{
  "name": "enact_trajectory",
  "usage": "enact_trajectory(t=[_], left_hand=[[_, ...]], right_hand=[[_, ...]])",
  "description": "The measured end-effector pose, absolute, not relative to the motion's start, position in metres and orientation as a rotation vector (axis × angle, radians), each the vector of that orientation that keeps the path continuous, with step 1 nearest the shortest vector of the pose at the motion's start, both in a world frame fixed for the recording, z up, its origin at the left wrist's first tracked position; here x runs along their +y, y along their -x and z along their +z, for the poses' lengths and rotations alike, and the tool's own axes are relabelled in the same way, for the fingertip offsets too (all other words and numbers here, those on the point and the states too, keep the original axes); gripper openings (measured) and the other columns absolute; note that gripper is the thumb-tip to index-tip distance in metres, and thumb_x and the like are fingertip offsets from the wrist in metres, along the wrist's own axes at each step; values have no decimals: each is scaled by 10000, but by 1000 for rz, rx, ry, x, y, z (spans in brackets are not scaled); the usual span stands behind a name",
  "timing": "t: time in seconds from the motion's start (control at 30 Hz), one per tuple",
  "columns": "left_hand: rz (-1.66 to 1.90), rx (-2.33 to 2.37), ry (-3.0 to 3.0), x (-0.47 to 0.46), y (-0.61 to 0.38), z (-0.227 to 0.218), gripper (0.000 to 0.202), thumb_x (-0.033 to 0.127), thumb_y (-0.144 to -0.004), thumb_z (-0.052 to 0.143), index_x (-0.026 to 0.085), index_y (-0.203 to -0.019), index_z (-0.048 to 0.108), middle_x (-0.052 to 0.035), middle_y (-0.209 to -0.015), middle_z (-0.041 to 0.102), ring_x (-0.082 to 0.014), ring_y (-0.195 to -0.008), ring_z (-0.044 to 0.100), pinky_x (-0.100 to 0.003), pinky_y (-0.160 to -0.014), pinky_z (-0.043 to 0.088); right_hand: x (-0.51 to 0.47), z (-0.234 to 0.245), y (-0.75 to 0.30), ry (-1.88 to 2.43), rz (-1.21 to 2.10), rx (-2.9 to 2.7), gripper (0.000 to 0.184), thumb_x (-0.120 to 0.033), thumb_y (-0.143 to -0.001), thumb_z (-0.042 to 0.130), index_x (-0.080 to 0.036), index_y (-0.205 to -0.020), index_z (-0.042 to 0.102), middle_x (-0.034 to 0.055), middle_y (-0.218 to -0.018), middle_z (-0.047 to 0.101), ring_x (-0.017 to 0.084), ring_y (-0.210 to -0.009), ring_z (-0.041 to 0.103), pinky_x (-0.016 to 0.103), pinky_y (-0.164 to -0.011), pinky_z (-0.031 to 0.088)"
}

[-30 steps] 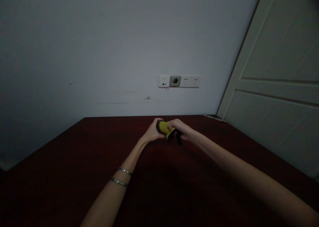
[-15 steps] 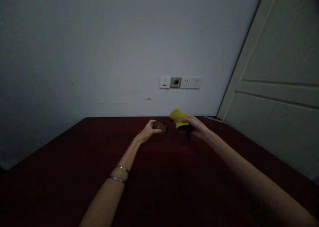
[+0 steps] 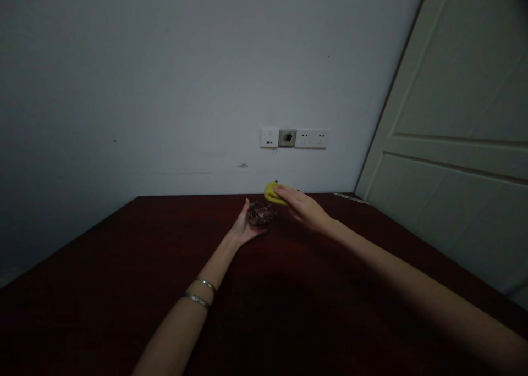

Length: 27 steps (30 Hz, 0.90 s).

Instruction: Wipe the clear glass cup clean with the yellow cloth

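Note:
My left hand (image 3: 244, 228) holds a small, clear glass dish (image 3: 260, 215), with the thumb at its left side and the fingers beneath it. The dish is tilted so that its round, patterned face shows; it could be an ashtray. In my right hand (image 3: 303, 205) is a folded yellow cloth (image 3: 274, 193) with dark bits along its edge. It hangs just above and to the right of the dish, apart from it as far as I can see. My right fingers lie over the top of the cloth and hide part of it.
Both hands are over a dark red table (image 3: 185, 266) that meets a pale wall (image 3: 185, 90). White wall sockets (image 3: 312, 139) are above the table's back edge. A panelled door (image 3: 462, 117) is on the right, and a thin strip (image 3: 350, 198) lies at the back right corner.
My right hand has moved left with the yellow cloth, turning palm down, closer to the dish. My left hand has turned the dish, and its fingers now support it from below.

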<state>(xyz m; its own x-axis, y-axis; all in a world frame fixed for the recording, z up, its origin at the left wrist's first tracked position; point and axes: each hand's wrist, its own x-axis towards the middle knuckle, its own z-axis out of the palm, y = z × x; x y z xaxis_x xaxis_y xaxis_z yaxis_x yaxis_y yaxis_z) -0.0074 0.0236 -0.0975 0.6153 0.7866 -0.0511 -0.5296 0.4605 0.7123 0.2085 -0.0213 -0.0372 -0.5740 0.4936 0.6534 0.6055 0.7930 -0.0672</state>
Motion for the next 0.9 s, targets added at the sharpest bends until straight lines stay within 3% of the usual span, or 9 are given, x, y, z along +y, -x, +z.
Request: enact_trajectory(t=[0.23,0.53,0.73,0.8,0.9], left_hand=[[692,496,-675,27,5,-97,453,594,-802,516,174,-927,632,-84,-728,703,-261,-656,668,-431,-644,512],[488,553,-705,31,9,-106,476,585,-722,584,172,-958,613,-125,-808,724,-350,-771,694,-518,-654,518],[530,716,-810,25,7,-94,412,514,-752,537,136,-881,637,-118,-675,707,-312,-610,687,-408,-460,525],[596,772,-820,25,6,-92,389,482,-756,537,121,-862,638,-126,-657,700,-314,-580,682,-380,-399,502],[706,781,-812,25,5,-92,326,433,-739,574,119,-801,633,-103,-590,670,-281,-499,655,-354,-359,482]], right_hand=[[-16,-31,-197,402,-496,-2808,386,-102,-941,420,-125,-1320,489,151,-1396,499,194,-1358,387,473,-1136,306],[-17,-20,-183,176,-463,-3094,364,-150,-931,473,-149,-1292,517,115,-1369,542,170,-1349,402,399,-1133,314],[-21,-25,-176,351,-647,-3105,342,-112,-941,434,-191,-1263,516,84,-1344,569,166,-1301,464,494,-1143,228],[-22,-30,-175,452,-680,-3062,347,-114,-936,447,-192,-1268,508,101,-1335,573,188,-1267,500,538,-1108,276],[-25,-39,-174,583,-690,-2983,343,-120,-933,445,-149,-1269,510,152,-1320,574,243,-1230,536,521,-975,451]])
